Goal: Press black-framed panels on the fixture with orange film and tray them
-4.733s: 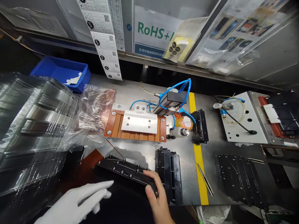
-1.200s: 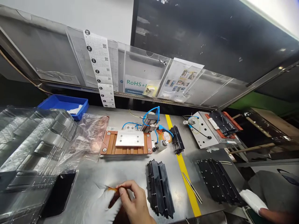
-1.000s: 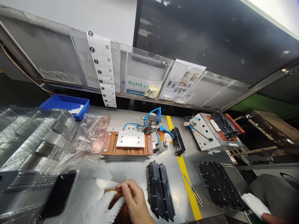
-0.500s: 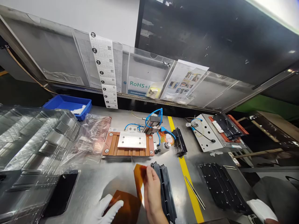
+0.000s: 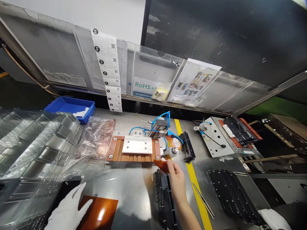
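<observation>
My left hand (image 5: 68, 207), in a white glove, has its thumb and fingers spread at the left edge of an amber sheet (image 5: 102, 212) on the metal bench. The bare right hand (image 5: 176, 174) pinches a smaller amber film (image 5: 161, 163) between thumb and fingers. That film is near the right front corner of the brown fixture (image 5: 118, 150), which has a silver plate (image 5: 137, 145) on top. Below my right hand lies a long black part (image 5: 164, 199), partly covered by the forearm.
Clear plastic trays (image 5: 31, 159) fill the left side, with a blue bin (image 5: 72, 105) behind. Tweezers (image 5: 203, 200) lie by the yellow tape (image 5: 192, 175). Black ribbed parts (image 5: 233, 195) and another person's white-gloved hand (image 5: 274, 218) are at the right.
My right hand has moved up and to the right with the small amber film. My left hand and the amber sheet are farther left, and the two hands are wider apart.
</observation>
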Available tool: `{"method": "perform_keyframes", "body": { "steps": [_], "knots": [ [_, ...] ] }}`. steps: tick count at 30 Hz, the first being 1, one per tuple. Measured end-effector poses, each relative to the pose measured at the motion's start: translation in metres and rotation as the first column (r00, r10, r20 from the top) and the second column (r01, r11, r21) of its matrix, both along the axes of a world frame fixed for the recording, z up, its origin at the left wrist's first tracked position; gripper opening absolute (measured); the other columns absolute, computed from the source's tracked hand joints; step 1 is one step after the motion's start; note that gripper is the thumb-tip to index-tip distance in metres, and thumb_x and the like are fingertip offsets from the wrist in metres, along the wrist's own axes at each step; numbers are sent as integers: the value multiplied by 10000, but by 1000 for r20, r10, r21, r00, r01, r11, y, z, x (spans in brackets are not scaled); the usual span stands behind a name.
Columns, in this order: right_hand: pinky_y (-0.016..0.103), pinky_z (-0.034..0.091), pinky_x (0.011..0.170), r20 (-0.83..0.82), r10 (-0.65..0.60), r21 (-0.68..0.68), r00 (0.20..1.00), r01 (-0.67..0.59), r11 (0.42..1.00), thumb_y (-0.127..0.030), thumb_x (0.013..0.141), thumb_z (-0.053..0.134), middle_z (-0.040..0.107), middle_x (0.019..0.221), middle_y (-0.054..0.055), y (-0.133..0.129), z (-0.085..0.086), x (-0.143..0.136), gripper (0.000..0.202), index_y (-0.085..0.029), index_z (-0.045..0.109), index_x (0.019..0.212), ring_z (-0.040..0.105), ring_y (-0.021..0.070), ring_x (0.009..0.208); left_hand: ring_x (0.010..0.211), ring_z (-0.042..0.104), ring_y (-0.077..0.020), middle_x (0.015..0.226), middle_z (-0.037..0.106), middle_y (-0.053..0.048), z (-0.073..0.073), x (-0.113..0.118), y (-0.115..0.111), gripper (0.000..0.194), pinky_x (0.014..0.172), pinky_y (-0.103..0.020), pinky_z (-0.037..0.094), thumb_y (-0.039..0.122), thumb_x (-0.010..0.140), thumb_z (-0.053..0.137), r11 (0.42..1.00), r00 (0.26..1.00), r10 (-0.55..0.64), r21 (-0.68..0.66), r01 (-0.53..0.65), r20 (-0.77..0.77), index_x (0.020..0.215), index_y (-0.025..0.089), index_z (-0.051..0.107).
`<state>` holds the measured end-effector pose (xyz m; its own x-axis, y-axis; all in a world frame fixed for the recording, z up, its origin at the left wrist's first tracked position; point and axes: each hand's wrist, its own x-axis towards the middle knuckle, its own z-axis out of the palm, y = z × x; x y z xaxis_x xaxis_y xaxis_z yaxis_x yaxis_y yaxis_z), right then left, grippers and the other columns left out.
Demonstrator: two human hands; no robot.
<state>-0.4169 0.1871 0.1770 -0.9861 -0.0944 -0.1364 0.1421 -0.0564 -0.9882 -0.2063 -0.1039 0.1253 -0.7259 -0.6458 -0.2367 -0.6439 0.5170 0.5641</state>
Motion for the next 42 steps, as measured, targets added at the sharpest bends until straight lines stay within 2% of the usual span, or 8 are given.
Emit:
{"method": "perform_keyframes", "body": {
  "steps": [6,9,13,16,19,24,35,42],
  "knots": [
    [277,527,650,39,561,213,827,-556,804,-497,861,697,754,713,18,-45,20,15,330,-203,741,719,716,201,685,1158,674,-220,1225,746,14,52,-60,42,379,1043,-265,491,555,850,568,878,936,-301,332,346,-180,1120,352,740],
    [257,482,619,73,655,279,752,-646,710,-423,903,652,766,748,14,-56,27,17,276,-213,761,762,717,188,672,963,684,-203,1015,767,22,69,-87,57,282,910,-270,515,508,869,548,819,892,-407,352,452,-200,940,313,738],
    [246,444,595,123,683,266,720,-687,676,-473,906,660,761,751,7,-53,26,8,309,-220,764,762,684,169,630,653,517,-172,667,604,25,82,-106,59,264,635,-295,426,430,835,504,833,889,-448,317,453,-95,658,245,571],
    [265,475,610,184,674,134,716,-697,704,-642,922,566,730,666,21,-40,16,-7,515,-196,750,742,661,173,596,670,523,-179,701,631,9,79,-115,48,294,670,-296,431,494,786,495,882,934,-351,312,352,-63,704,244,625],
    [286,502,636,219,569,27,792,-588,808,-744,880,540,706,657,28,-24,1,-23,593,-188,709,760,655,181,609,654,499,-173,721,620,11,69,-125,32,372,655,-292,414,596,718,527,925,990,-126,352,142,-68,736,245,647],
    [263,495,644,288,377,-45,880,-381,924,-736,798,664,696,764,32,-14,-17,-46,539,-198,641,798,659,177,709,618,406,-155,695,520,29,57,-148,15,428,608,-290,351,647,740,517,863,992,-78,491,118,-101,787,228,591],
    [214,253,387,310,327,213,893,-400,892,-719,686,712,487,434,-83,-48,-44,-120,547,-233,478,595,370,81,359,551,471,-162,537,434,79,39,-210,-5,309,611,-298,328,501,841,455,902,985,-173,398,164,-15,661,267,363],
    [216,306,416,316,329,336,890,-430,838,-673,727,617,523,500,-64,-57,-45,-131,472,-239,468,617,413,86,415,583,477,-174,518,467,76,34,-219,-12,260,634,-301,334,398,851,452,927,985,-167,347,143,39,657,268,338]
  ]
}}
